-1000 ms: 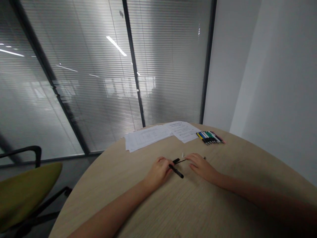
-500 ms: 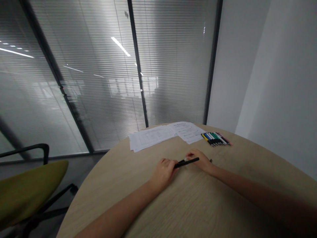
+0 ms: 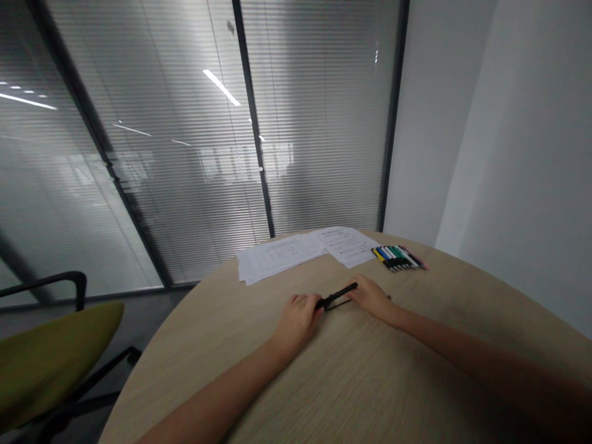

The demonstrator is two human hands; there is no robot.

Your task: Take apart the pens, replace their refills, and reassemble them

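One pen [image 3: 341, 293] at lower centre, clasped in left hand [image 3: 297, 319]; right hand [image 3: 370, 299] near far end, grip unclear.

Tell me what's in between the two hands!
In the head view, a black pen slants between the left hand and the right hand, with a thin dark stick just below it in the picture.

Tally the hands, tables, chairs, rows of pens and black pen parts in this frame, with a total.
Hands (left hand, right hand): 2
Table: 1
Chair: 1
Row of pens: 1
Total: 5
Black pen parts at the hands: too small and overlapped to count surely, so left out.
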